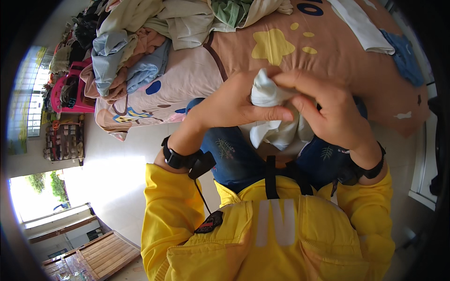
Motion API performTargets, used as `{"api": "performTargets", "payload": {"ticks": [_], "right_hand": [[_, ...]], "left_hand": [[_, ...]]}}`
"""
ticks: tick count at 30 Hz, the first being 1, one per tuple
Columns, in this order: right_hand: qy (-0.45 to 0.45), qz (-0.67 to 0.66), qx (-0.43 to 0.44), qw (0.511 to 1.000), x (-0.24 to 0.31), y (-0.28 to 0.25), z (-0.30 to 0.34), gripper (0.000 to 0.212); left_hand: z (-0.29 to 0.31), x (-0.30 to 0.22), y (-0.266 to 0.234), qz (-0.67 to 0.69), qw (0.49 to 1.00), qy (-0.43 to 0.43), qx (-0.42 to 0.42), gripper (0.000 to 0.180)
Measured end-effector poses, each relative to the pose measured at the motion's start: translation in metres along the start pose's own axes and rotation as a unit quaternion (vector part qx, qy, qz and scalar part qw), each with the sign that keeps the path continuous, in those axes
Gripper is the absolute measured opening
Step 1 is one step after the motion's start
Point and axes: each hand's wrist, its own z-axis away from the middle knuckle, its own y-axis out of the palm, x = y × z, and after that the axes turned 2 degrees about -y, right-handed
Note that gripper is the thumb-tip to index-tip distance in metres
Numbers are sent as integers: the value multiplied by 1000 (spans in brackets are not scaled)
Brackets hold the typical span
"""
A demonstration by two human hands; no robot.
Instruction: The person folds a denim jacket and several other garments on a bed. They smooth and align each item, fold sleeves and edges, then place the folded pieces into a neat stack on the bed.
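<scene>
A bunched white cloth [269,93] is held between my two hands above my lap, its lower folds hanging down over my knees. My left hand [232,100] grips it from the left, thumb laid across its front. From the right, my right hand [330,105] curls over the cloth with thumb and fingers closed on it. Whether the cloth is a garment, I cannot tell. Both wrists carry black straps with small devices. Just beyond my hands lies the bed's brown cover [234,51] with a yellow star on it.
Crumpled clothes [131,56] are heaped at the bed's far left. A folded white garment [363,28] and a blue cloth [403,56] lie at the far right. Left of the bed stand a pink plastic chair [70,91] and a shoe rack [64,141]. A wooden door [105,255] is at lower left.
</scene>
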Motion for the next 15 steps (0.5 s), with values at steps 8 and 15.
{"api": "performTargets", "payload": {"ticks": [8,15], "right_hand": [[61,-105,-118,986,-47,17,12,46],[127,65,-19,990,-76,25,55,41]], "left_hand": [[16,-31,-1,198,932,-139,-272,24],[36,-46,-16,243,868,-60,-429,27]]}}
